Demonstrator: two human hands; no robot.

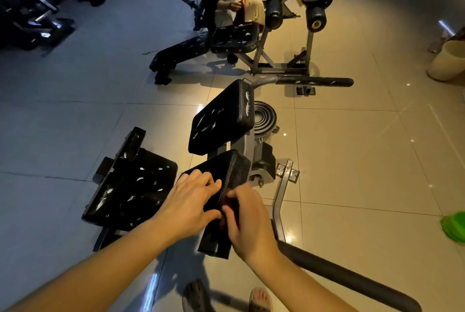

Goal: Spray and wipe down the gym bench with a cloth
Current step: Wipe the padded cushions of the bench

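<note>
My left hand (191, 201) lies on the nearest black bench pad (226, 168), low in the middle of the frame, fingers loosely bent and gripping nothing. My right hand (247, 221) curls, blurred, against the pad's right side; I cannot tell whether it holds anything.

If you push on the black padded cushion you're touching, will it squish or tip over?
The black padded cushion would probably squish a little, since it looks like thick leathery padding. It likely won't tip: it sits on a grey metal frame. Its pebbled cover under the left hand probably isn't slippery.
</note>
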